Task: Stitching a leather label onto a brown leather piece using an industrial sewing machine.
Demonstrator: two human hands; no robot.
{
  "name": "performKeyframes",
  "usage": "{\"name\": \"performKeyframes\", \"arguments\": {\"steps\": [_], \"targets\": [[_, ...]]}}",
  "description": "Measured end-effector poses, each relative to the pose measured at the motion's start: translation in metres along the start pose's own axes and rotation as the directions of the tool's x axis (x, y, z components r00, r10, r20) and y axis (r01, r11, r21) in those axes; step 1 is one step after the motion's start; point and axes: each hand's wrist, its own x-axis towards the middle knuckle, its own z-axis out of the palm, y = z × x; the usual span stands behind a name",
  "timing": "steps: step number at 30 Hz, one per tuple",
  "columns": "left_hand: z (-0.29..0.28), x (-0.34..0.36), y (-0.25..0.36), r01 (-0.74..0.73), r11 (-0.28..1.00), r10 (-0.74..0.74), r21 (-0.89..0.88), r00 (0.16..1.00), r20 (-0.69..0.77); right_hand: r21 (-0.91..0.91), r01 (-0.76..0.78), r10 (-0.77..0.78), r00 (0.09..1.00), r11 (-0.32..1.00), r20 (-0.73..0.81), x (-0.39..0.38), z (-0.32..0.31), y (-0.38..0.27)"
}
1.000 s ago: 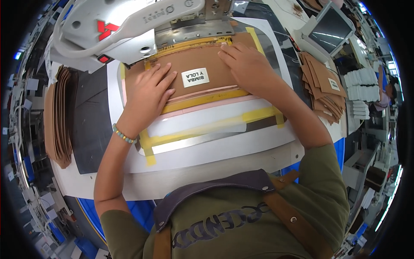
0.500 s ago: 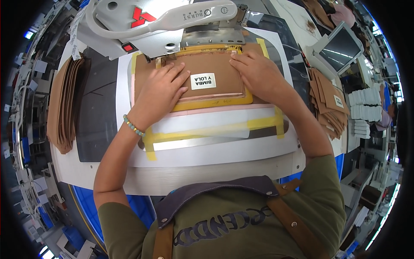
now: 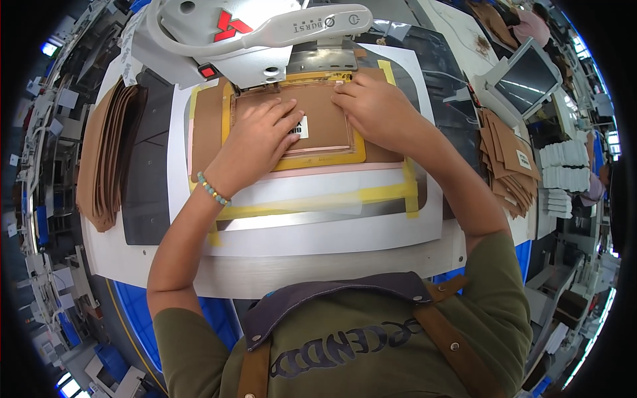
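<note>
My left hand (image 3: 262,136) lies flat with fingers stretched over a brown panel (image 3: 292,99) in a yellow-edged frame (image 3: 318,160), under the head of a white sewing machine (image 3: 232,50). Its fingertips partly cover a white label (image 3: 304,127) on the panel. At the frame's right side rests my right hand (image 3: 375,109), fingers bent slightly and laid on the upper right corner, not closed around anything. Beneath the frame is a larger brown piece (image 3: 381,152) on a white sheet (image 3: 318,239) with yellow tape strips (image 3: 381,192).
A stack of brown pieces (image 3: 103,159) stands left of the dark plate (image 3: 149,172). To the right lie more brown pieces (image 3: 507,159), some with white labels, below a tilted screen (image 3: 527,76). White bundles (image 3: 564,166) sit farther right.
The frame, panel and white sheet have slid left under the machine head. My right hand has moved left with them. My left hand now covers part of the label.
</note>
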Motion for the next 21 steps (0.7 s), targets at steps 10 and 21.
{"name": "performKeyframes", "arguments": {"steps": [10,21], "targets": [[0.009,0.004,0.004,0.009,1.000,-0.008,-0.026,1.000,0.006,0.008,0.034,-0.034,0.999,0.999,0.026,0.016,0.013,-0.005],[-0.007,-0.009,-0.016,0.038,0.998,-0.039,-0.040,0.999,-0.015,0.046,0.061,-0.059,0.998,0.997,-0.030,0.053,0.025,-0.032]]}}
